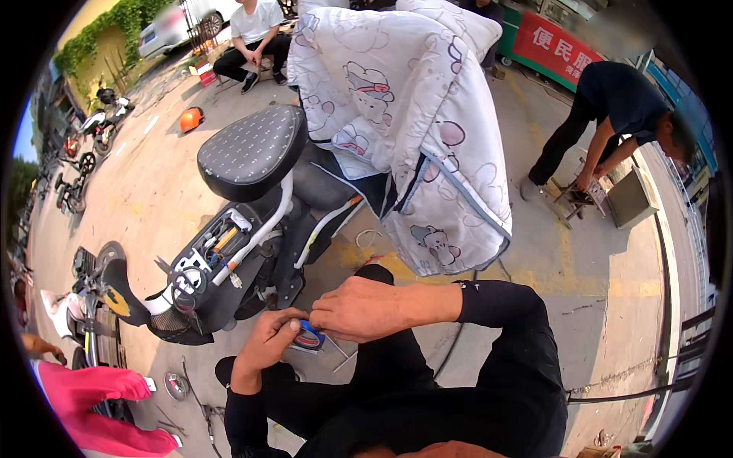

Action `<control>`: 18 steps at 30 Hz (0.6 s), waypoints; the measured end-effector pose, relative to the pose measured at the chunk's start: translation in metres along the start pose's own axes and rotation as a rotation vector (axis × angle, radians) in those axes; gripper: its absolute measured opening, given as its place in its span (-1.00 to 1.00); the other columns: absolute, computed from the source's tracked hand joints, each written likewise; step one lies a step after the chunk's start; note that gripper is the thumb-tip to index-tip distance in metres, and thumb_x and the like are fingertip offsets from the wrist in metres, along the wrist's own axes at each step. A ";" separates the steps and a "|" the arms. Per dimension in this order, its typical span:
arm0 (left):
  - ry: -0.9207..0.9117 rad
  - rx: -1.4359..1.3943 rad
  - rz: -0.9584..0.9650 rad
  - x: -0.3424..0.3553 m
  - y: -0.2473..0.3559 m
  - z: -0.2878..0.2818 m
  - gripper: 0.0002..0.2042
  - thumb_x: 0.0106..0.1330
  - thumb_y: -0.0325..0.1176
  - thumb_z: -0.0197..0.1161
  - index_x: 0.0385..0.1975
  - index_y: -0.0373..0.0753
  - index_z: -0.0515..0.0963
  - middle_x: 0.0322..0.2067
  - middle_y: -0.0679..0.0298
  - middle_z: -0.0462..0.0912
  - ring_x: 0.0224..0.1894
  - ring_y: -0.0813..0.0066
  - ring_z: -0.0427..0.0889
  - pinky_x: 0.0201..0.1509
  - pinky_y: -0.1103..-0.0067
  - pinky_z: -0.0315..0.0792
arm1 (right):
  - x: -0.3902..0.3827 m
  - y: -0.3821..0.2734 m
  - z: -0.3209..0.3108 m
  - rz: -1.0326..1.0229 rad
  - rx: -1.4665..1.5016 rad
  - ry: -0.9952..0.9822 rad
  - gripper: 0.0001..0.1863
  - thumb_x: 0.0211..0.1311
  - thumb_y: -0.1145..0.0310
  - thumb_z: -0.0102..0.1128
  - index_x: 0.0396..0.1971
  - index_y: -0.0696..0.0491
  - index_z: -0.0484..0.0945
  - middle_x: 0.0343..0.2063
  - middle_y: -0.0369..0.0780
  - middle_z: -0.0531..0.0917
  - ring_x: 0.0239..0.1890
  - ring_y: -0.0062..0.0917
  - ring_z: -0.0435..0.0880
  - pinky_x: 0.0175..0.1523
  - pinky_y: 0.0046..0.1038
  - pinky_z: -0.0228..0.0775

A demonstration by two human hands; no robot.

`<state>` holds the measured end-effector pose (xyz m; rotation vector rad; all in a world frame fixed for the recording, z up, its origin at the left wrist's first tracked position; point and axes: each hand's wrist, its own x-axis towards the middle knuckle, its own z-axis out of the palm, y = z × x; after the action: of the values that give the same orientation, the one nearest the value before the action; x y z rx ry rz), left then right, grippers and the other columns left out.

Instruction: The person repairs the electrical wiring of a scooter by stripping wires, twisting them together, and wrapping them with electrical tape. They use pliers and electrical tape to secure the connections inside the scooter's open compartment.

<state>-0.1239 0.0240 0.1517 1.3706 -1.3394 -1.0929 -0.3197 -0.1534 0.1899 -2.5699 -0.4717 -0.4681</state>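
Your left hand (267, 343) is bending its fingers nearly closed, thumb and fingertips gripping the near-left edge of a small blue rounded item (308, 336), which is sitting between your two hands, above the ground and in front of your knees. Your right hand (355, 309) is curling its fingers inward, knuckles up, and meeting the left fingertips at the item's upper right; its thumb is hiding underneath, so you cannot tell whether it is pinching anything. A thin metal rod (345, 360) is showing just beside the item.

Beyond your hands, an electric scooter is standing with its black patterned seat (252, 149) facing you and its body compartment (217, 244) lying open, exposing wires. A white cartoon-printed quilted cover (450, 191) is draping over its right side. An orange helmet (192, 119) is resting on the pavement farther off.
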 end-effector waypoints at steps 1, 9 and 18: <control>-0.027 -0.012 -0.008 -0.002 0.001 0.001 -0.66 0.59 -0.25 0.09 -0.05 -0.47 0.62 -0.30 0.23 0.72 -0.27 0.64 0.61 -0.17 0.61 0.49 | 0.002 0.000 -0.001 -0.010 -0.006 -0.071 -0.79 0.20 0.36 0.31 -0.28 0.11 0.48 -0.39 -0.17 0.61 -0.30 -0.21 0.70 -0.26 -0.22 0.57; 0.408 -0.476 -0.007 -0.016 -0.014 0.028 -0.71 0.68 -0.11 0.01 0.17 -0.14 0.42 -0.24 0.51 0.48 -0.33 0.84 0.39 -0.37 0.75 0.32 | 0.053 -0.003 0.020 -0.106 -0.066 0.250 -0.64 -0.11 0.60 0.41 -0.31 0.10 0.44 -0.42 -0.16 0.56 -0.45 -0.20 0.62 -0.41 -0.27 0.47; 0.776 0.185 0.368 -0.034 -0.023 0.037 -0.63 0.50 -0.11 0.27 0.03 -0.32 0.60 0.38 -0.03 0.29 0.20 0.09 0.53 0.06 0.40 0.53 | 0.086 0.009 0.043 0.075 0.036 0.416 -0.72 -0.05 0.66 0.39 -0.38 0.12 0.45 -0.41 -0.12 0.60 -0.51 -0.24 0.62 -0.43 -0.32 0.44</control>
<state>-0.1558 0.0572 0.1217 1.3953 -1.0478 -0.1433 -0.2303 -0.1183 0.1858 -2.3568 -0.2310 -0.9294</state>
